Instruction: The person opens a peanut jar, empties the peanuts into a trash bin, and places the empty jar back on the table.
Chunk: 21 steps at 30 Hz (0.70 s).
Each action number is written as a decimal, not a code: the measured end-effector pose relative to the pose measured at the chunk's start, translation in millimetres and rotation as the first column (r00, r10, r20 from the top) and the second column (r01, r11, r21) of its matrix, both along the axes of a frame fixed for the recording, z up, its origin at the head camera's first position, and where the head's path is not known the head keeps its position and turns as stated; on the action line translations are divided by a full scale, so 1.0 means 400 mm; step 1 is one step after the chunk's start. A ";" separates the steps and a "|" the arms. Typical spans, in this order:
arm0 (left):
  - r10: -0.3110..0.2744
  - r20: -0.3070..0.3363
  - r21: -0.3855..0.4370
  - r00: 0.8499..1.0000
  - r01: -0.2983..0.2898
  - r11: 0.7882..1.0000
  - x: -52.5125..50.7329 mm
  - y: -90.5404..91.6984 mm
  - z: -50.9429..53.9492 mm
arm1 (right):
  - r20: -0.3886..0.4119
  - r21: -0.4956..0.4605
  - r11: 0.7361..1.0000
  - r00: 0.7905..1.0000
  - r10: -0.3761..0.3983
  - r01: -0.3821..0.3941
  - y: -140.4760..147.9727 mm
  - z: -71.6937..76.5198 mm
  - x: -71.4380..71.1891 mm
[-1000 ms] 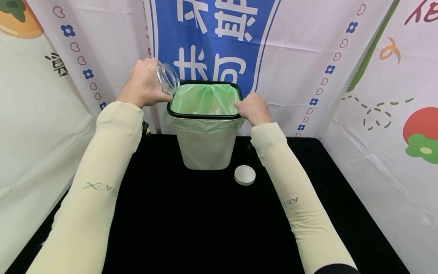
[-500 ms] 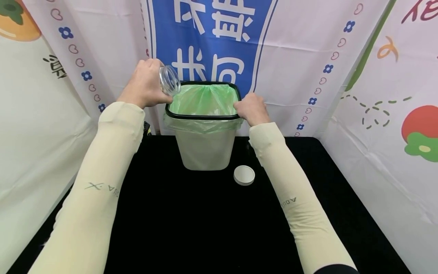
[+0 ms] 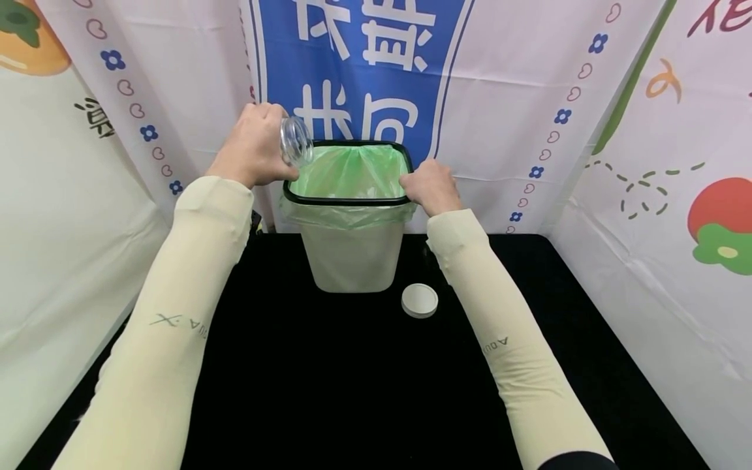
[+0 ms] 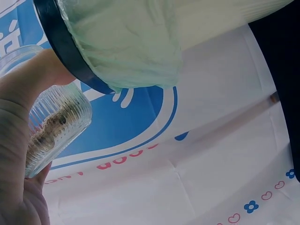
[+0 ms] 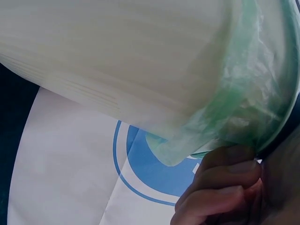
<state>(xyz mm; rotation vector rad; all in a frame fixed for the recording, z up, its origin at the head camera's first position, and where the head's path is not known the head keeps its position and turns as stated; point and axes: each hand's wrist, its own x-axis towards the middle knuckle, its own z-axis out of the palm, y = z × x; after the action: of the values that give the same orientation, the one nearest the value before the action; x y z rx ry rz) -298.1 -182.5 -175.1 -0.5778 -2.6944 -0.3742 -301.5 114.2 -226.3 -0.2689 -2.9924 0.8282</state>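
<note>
My left hand grips a clear glass jar, tilted with its open mouth over the left corner of a waste bin. Through the ribbed glass in the left wrist view, brownish dry-looking bits lie inside the jar; their kind is unclear. A green plastic bag lines the bin, folded out under its black rim. With curled fingers, my right hand holds the rim's right side, as the right wrist view also shows. The bin's bottom inside is hidden.
On the black table, a round white lid lies in front of the bin, to its right. A printed cloth hangs close behind the bin. Something dark and yellow is partly hidden behind the left sleeve.
My left hand and the jar have shifted slightly right, closer over the bin's opening, with the jar turned a little. The right hand keeps its hold on the rim.
</note>
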 end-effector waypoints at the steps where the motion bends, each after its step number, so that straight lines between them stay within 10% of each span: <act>1: 0.001 0.002 0.001 1.000 -0.001 1.000 0.001 0.001 0.000 | 0.001 -0.001 1.000 1.000 -0.001 0.001 0.000 0.000 0.000; 21: -0.010 -0.052 -0.071 0.999 0.007 0.997 -0.004 0.008 -0.001 | -0.007 -0.026 1.000 1.000 -0.011 0.011 -0.002 0.000 0.004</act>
<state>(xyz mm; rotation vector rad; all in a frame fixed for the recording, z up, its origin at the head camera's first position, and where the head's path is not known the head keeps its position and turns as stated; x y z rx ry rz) -299.8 -179.4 -175.7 -0.6106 -2.6646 -0.2631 -299.9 113.3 -226.4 -0.2819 -2.9730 0.8654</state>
